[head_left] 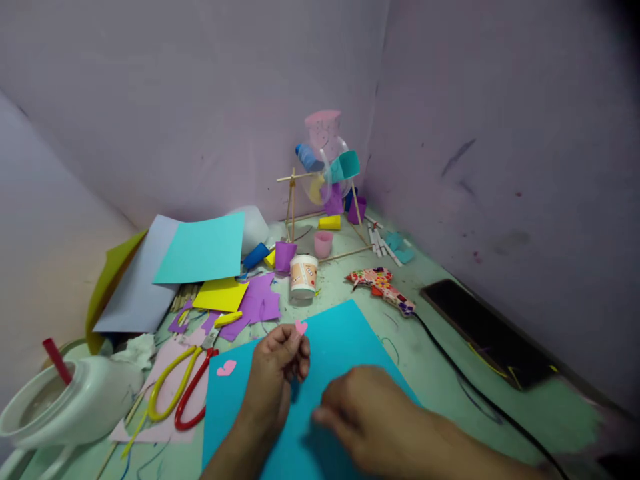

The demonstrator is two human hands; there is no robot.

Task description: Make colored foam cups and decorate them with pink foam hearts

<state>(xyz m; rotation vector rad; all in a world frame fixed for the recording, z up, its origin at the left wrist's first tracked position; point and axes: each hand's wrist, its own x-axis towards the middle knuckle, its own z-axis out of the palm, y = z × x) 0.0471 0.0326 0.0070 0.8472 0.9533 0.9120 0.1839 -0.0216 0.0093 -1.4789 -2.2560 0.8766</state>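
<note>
My left hand [280, 360] pinches a small pink paper heart [301, 327] between thumb and finger, over a large blue sheet [340, 333]. Another pink heart [227, 368] lies on the sheet's left part. To the right, my right hand [357, 413] hovers low over the sheet with its fingers curled together; it is blurred, and whatever it may hold is hidden. Scissors [187, 380] with yellow and red handles lie left of the sheet.
A patterned glue gun [383, 288] with a black cord and a dark phone-like slab [485, 333] lie right. Behind are a paper cup [303, 277] and a stick frame with colored cups [327, 173]. Colored papers [203, 250] and a white pot [85, 400] stand left.
</note>
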